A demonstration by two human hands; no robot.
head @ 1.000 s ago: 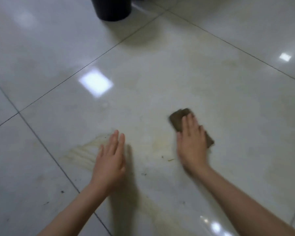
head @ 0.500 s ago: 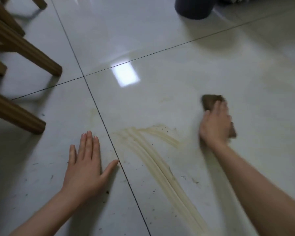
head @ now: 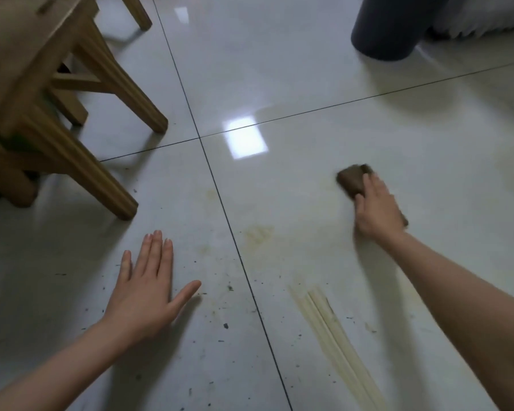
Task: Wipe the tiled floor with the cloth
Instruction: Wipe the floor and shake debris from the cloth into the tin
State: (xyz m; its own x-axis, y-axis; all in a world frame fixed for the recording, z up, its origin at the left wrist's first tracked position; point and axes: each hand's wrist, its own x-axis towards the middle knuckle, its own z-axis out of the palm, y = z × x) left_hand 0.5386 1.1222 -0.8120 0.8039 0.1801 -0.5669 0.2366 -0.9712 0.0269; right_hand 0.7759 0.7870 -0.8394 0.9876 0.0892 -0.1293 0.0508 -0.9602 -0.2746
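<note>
A brown folded cloth [head: 350,179] lies on the glossy pale tiled floor [head: 309,69], right of centre. My right hand [head: 377,212] presses flat on its near part, fingers straight over it, so only the far end shows. A yellowish streak of dirt [head: 333,327] runs toward the bottom edge, nearer to me than the cloth. A faint smear [head: 258,235] sits just right of the grout line. My left hand [head: 144,289] rests flat on the left tile with fingers straight and thumb spread, holding nothing. Dark specks dot the floor around it.
Wooden stool legs [head: 101,173] stand at the left, close beyond my left hand. A dark round bin [head: 389,28] stands at the top right, with white fabric [head: 487,13] beside it. A bright light reflection [head: 245,137] lies near the tile crossing.
The curved upper part of the yellowish streak is gone, leaving a faint smear. My right hand and cloth now sit beyond it. My left hand stays flat on the left tile.
</note>
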